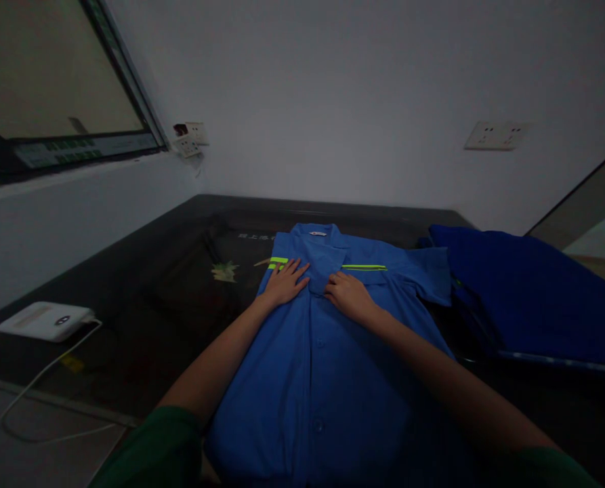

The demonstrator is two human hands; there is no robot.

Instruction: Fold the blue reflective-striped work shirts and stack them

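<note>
A blue short-sleeved shirt [292, 379] with yellow-green stripes lies front up on the dark table, its collar toward the wall. Its left side looks tucked under, while the sleeve on the right is spread out. My left hand [286, 281] rests flat with fingers spread on the chest, by the left stripe. On the other side of the front opening, my right hand [350, 296] has its fingers curled against the shirt just under the collar flap, pinching cloth near the edge. The fingertips there are partly hidden.
Folded darker blue cloth [530, 298] is stacked on the right of the table [144, 325]. A white power bank [48, 321] with a cable lies at the left edge. Wall sockets [495, 135] are on the back wall, and a window [63, 74] is at upper left.
</note>
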